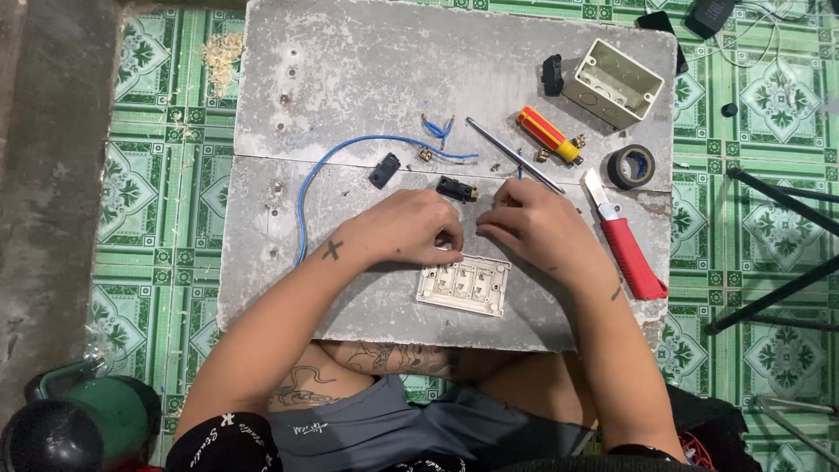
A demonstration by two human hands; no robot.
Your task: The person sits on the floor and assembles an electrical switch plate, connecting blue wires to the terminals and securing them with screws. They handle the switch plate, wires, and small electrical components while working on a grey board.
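Fingertips (454, 243) pinch above ridged white plastic switch frame (464, 285).

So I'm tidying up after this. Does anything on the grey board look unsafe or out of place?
Yes. The red-handled utility knife lies beside the right hand with its blade out. Its handle end reaches the board's right edge. Wood shavings are scattered on the green tiled floor at the upper left.
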